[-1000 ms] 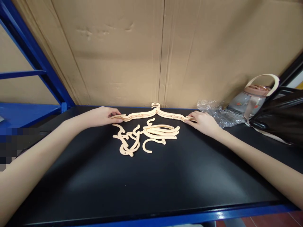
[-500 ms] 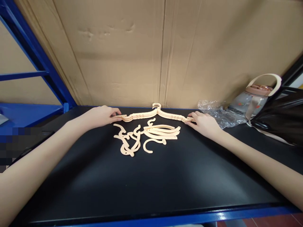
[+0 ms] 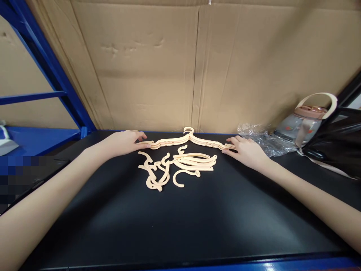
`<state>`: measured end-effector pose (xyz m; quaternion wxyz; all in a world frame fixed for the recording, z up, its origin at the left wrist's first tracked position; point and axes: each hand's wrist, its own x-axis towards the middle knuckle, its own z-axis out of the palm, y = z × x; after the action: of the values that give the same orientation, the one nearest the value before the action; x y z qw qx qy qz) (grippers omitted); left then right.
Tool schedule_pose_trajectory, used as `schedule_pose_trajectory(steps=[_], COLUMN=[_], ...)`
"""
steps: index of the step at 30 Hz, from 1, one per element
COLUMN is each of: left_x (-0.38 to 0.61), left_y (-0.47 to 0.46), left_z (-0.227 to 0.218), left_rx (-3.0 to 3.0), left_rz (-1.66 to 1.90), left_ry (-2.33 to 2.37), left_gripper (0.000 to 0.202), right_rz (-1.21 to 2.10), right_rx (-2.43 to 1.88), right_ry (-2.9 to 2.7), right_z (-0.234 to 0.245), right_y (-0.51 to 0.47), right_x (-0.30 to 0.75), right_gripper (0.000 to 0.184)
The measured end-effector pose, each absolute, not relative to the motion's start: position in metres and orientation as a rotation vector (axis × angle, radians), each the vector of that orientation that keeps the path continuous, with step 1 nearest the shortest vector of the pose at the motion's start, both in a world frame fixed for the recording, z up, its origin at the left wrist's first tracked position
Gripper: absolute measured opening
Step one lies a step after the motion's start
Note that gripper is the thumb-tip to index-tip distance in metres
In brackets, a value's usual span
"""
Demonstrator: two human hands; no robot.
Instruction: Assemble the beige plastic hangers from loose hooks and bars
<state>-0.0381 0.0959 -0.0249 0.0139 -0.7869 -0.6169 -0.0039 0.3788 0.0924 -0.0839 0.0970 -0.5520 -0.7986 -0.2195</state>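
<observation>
A stack of cream plastic clothes hangers (image 3: 175, 140) lies at the far side of the black tabletop, hooks pointing toward the cardboard. My left hand (image 3: 128, 143) is at the stack's left end, its thumb along the near edge and its fingers curved over the far side. At the right end, my right hand (image 3: 245, 149) has the tips between thumb and fingers in the same way. Nearer to me are loose cream hanger pieces: a heap of curved parts (image 3: 155, 177), several stacked arms (image 3: 194, 162) and a single hook (image 3: 180, 172).
Brown cardboard (image 3: 149, 75) stands upright behind the table (image 3: 180, 226). On the right are crumpled clear plastic (image 3: 262, 141), a clear jug with a pink lid (image 3: 299, 124) and a black bag (image 3: 335, 143). A blue metal frame (image 3: 64, 90) rises at the left.
The whole view has shifted slightly, so everything sits a little lower and to the right. Both hands stay at the ends of the hanger stack, with their fingers slightly raised.
</observation>
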Motion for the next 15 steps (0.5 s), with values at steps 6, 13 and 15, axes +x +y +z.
schedule_pose_trajectory(steps=[6, 13, 15], left_x=[-0.019, 0.035, 0.046], left_y=[0.084, 0.055, 0.048], left_z=[-0.022, -0.03, -0.038], left_rx=[-2.398, -2.547, -2.658], left_rz=[-0.424, -0.433, -0.345], left_ry=[-1.474, -1.039, -0.974], left_gripper=[0.051, 0.03, 0.042], right_rz=[-0.717, -0.382, -0.297], right_rx=[-1.455, -0.943, -0.834], right_ry=[-2.354, -2.642, -2.709], right_z=[-0.06, -0.052, -0.058], right_y=[0.074, 0.02, 0.01], right_x=[0.377, 0.336, 0.324], right_gripper=[0.047, 0.031, 0.029])
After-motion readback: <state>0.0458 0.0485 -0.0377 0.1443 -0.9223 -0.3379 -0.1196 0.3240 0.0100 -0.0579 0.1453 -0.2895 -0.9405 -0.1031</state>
